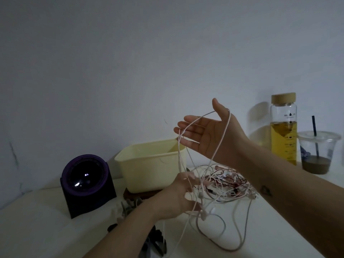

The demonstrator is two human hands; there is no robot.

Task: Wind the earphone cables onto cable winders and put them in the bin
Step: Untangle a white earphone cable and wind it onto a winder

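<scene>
In the head view, the right hand (204, 135) is raised palm-up above the table (37, 229), its fingers straight and spread and gripping nothing. A white cable (179, 157) is draped across it, over the web of the thumb and along the fingers. From there both runs of the cable hang steeply down, so its long axis is close to upright.

The left hand (176, 196) is lower and nearer the body, with its back to the camera. Its thumb and fingers are curled around the lower part of the same cable, just where it meets the heap of cables (227, 181) (pink, white and dark red strands knotted together). The heap lies on the table to the right of the left hand, below the right forearm and just beside the cream bin (145, 155).

Judging by this, the cable is being drawn up out of the heap. The left hand is nearer the tangle and the right hand carries the slack. A few small dark and grey pieces (130, 207) lie by the left forearm. They may be winders but are too blurred to tell.
</scene>
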